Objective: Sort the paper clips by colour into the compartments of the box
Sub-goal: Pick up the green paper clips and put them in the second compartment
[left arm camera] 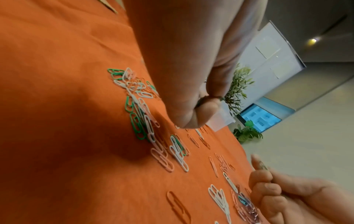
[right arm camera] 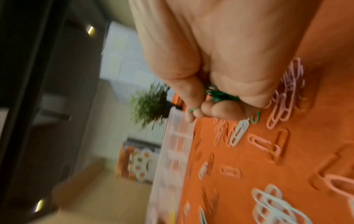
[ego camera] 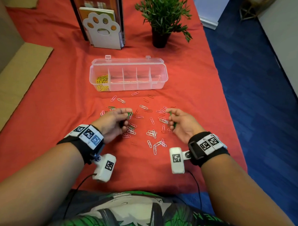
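With the right hand (ego camera: 183, 123) curled round a bunch of green paper clips (right arm camera: 222, 95) and the left hand (ego camera: 114, 123) pinching another green clip (ego camera: 129, 114), loosely bundled clips could slip back among the paper clips (ego camera: 151, 133) scattered on the counter (ego camera: 59, 99) before reaching the box (ego camera: 162, 78).

Likely office: blue carpet tiles (ego camera: 256, 84), white cabinet (ego camera: 208, 6), table under red cloth (ego camera: 46, 86), paw-shaped file holder (ego camera: 103, 29), potted plant (ego camera: 162, 16), ceiling spotlights (left arm camera: 314, 40).
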Demonstrator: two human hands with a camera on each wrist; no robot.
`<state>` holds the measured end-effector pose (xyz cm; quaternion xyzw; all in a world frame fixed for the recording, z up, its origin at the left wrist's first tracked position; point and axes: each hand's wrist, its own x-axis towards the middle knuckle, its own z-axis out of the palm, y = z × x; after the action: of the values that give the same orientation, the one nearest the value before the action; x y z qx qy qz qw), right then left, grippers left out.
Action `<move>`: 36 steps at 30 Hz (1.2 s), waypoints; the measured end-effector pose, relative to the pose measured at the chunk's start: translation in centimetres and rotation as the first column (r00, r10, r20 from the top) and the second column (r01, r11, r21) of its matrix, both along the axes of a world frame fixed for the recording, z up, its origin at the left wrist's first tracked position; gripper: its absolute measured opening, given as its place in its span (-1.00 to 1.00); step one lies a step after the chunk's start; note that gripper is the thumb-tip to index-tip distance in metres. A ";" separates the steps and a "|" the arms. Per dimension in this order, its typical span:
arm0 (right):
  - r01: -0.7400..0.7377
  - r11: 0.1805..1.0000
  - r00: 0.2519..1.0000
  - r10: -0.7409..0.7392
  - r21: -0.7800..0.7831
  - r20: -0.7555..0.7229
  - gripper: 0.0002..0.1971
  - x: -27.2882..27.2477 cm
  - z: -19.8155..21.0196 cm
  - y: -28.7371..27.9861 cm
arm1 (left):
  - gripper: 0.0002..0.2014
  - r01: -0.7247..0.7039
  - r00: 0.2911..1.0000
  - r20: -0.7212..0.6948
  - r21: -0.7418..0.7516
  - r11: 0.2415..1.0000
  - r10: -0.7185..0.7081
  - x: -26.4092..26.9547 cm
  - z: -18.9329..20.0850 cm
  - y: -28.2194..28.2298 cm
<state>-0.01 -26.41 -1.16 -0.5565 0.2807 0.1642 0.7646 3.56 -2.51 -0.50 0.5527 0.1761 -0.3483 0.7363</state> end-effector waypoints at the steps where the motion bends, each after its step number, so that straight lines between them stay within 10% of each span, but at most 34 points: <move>1: 0.067 0.994 0.998 -0.066 0.082 -0.018 -0.73 0.0 0.4 -0.5 | -0.79 -0.030 0.998 -0.056 -0.058 0.998 0.027 0.1 0.2 0.3; 4: 0.199 0.976 0.978 -0.191 0.091 -0.085 -0.80 -0.2 0.5 -1.7 | -0.73 -0.109 0.980 -0.181 -0.132 0.985 0.085 0.1 0.5 0.7; 6: 0.101 0.969 0.991 -0.117 -0.226 -0.058 -0.79 -0.2 -0.1 -2.1 | -0.70 -0.109 0.979 -0.172 -0.008 0.994 0.106 0.0 0.3 0.4; 11: -0.319 0.296 0.900 0.394 -0.900 -0.189 -0.87 -1.0 -1.1 -1.3 | -0.77 0.011 0.913 0.287 0.695 0.719 -0.291 -0.9 -1.5 0.1; 18: -0.241 -0.216 0.787 0.527 -0.946 -0.321 -0.78 -1.6 -1.5 1.3 | -0.89 -0.042 0.737 0.307 0.910 0.412 -0.603 -1.7 -1.2 -0.3; 22: -0.273 -0.345 0.729 0.535 -0.898 -0.427 -0.73 -1.0 -1.2 1.8 | -0.76 0.018 0.737 0.222 0.937 0.348 -0.638 -2.1 -1.4 -0.4; 24: -0.312 -0.223 0.740 0.552 -0.924 -0.383 -0.75 -0.6 -1.3 1.7 | -0.66 0.086 0.738 0.166 0.938 0.335 -0.654 -2.2 -1.2 -0.4; 27: -0.388 0.249 0.830 0.512 -0.887 -0.220 -0.86 -0.3 -1.1 2.2 | -0.70 0.083 0.743 0.171 0.936 0.343 -0.647 -2.2 -1.0 -0.3; 31: -0.293 0.856 0.954 0.294 -0.426 -0.064 -0.75 -0.7 -0.6 4.7 | -0.81 -0.001 0.717 0.274 0.920 0.391 -0.641 -1.3 -0.8 0.0; 36: -0.127 0.986 0.990 0.134 0.106 -0.054 -0.72 -0.5 0.6 6.9 | -0.66 0.005 0.631 0.258 0.942 0.337 -0.732 0.7 -0.7 0.8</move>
<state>-0.56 -19.56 -0.52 -0.5286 0.2580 0.2449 0.7707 4.30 -1.68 -1.23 0.9564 -0.0843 -0.1562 0.2320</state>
